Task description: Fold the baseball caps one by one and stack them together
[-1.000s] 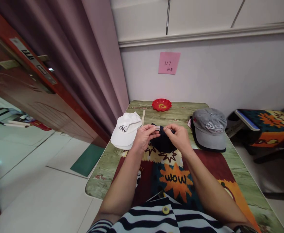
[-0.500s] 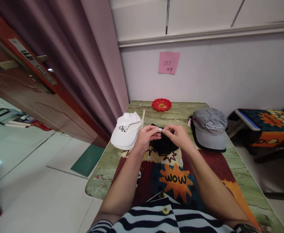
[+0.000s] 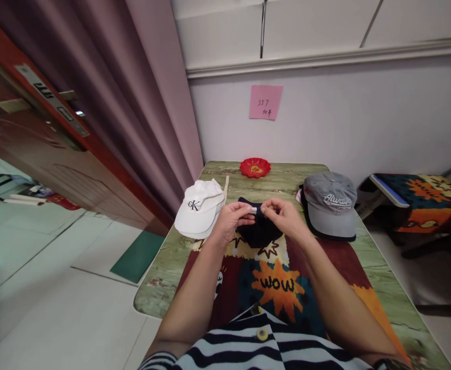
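Note:
A black cap (image 3: 259, 234) lies in front of me, partly covered by my hands. Between my fingers shows its back strap with a small silver buckle (image 3: 253, 210). My left hand (image 3: 233, 218) is closed in a pinch on the buckle. Just to the right, my right hand (image 3: 283, 216) pinches the black strap between thumb and forefinger. A white cap (image 3: 198, 205) with black letters stands beside my left hand. Past my right hand sits a grey cap (image 3: 331, 205) with white lettering, on top of something black-brimmed.
A red scalloped dish (image 3: 255, 168) stands near the back edge of the green wood-pattern table (image 3: 154, 280). Under my forearms lies a colourful cloth (image 3: 277, 285). A wooden door (image 3: 55, 144) and purple curtain are at the left. Another cloth-covered surface (image 3: 426, 205) stands at the right.
My right hand has shifted slightly right, away from the buckle, and more of the black strap shows between my hands. My left hand stays at the buckle. The view has moved slightly.

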The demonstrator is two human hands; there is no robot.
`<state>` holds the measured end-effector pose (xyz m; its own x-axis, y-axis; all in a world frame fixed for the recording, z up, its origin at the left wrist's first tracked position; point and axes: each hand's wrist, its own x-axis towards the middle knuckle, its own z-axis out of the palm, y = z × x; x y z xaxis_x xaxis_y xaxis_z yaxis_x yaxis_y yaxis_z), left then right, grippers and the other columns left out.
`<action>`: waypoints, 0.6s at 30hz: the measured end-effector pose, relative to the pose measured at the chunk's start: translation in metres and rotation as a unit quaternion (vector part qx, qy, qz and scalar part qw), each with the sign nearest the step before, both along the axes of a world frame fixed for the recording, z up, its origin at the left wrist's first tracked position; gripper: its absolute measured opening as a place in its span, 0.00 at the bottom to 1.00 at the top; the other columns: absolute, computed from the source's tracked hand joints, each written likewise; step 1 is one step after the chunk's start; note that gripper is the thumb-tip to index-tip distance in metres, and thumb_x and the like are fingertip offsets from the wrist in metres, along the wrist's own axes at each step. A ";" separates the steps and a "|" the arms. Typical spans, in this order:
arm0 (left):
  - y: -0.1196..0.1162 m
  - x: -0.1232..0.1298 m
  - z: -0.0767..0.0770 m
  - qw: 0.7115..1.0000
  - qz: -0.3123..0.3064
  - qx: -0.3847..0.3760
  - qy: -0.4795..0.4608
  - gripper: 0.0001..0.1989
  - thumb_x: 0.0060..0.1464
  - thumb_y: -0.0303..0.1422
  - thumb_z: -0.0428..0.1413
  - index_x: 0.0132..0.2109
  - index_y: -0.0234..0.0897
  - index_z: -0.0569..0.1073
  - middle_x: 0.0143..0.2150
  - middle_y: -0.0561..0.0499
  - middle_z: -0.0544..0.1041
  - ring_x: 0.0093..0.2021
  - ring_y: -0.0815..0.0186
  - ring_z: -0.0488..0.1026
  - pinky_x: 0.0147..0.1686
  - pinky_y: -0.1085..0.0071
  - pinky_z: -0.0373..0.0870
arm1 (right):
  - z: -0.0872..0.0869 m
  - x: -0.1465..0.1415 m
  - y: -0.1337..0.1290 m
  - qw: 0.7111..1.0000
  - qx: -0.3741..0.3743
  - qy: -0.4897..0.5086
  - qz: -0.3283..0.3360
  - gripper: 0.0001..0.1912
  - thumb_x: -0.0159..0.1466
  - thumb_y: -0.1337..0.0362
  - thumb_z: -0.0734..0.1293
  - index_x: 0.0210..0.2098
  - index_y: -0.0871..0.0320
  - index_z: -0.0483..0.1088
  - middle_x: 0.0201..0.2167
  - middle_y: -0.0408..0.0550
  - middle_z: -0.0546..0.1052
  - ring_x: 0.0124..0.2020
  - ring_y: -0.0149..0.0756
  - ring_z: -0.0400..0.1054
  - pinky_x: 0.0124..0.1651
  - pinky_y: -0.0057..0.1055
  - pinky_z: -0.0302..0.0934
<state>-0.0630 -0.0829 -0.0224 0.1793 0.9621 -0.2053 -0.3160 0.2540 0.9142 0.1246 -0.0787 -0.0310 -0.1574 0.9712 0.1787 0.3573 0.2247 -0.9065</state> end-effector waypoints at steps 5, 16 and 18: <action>-0.002 0.003 -0.004 1.000 -0.002 0.005 0.011 0.14 0.44 0.34 0.70 0.34 0.30 0.77 0.30 0.48 0.78 0.31 0.67 0.78 0.34 0.71 0.79 | 0.000 -0.005 -0.003 0.999 -0.013 0.029 0.012 0.12 0.61 0.55 0.68 0.33 0.58 0.75 0.24 0.44 0.76 0.25 0.32 0.65 0.29 0.28 0.55; -0.003 -0.001 -0.001 1.000 0.000 -0.001 0.024 0.15 0.42 0.34 0.71 0.33 0.30 0.77 0.30 0.48 0.78 0.30 0.68 0.77 0.34 0.71 0.79 | -0.006 0.004 -0.004 0.998 -0.028 0.038 0.039 0.12 0.61 0.55 0.66 0.31 0.58 0.75 0.24 0.41 0.72 0.25 0.31 0.60 0.30 0.28 0.53; -0.004 0.000 -0.002 0.999 -0.006 0.000 0.032 0.15 0.41 0.35 0.71 0.33 0.30 0.77 0.30 0.48 0.78 0.30 0.68 0.77 0.34 0.71 0.79 | -0.006 0.001 -0.004 0.998 -0.025 0.037 0.043 0.13 0.61 0.55 0.66 0.31 0.58 0.75 0.23 0.41 0.72 0.25 0.31 0.60 0.29 0.28 0.53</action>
